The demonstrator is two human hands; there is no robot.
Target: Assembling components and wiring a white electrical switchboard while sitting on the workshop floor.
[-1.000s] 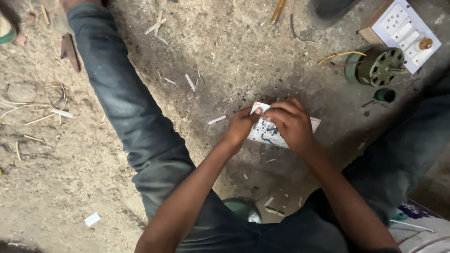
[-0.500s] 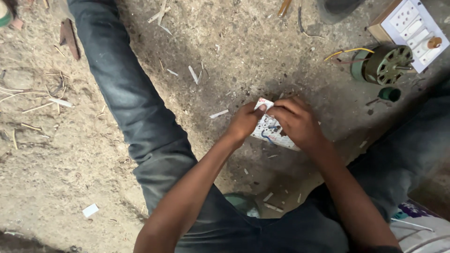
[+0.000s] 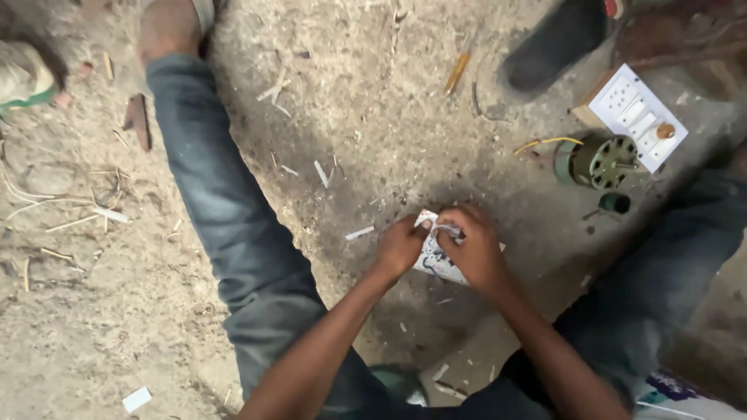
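Left hand (image 3: 401, 247), right hand (image 3: 476, 253) pinch crumpled white printed paper (image 3: 436, 260); gritty dirt floor (image 3: 373, 101).

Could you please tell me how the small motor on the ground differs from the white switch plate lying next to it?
The motor is round, greenish and dark, with a shaft pointing up and a yellow wire trailing left; the switch plate is flat, rectangular and white, with a small brown knob at one corner. The motor lies nearer the right hand than the plate does. Both rest untouched on the dirt ground, close together.
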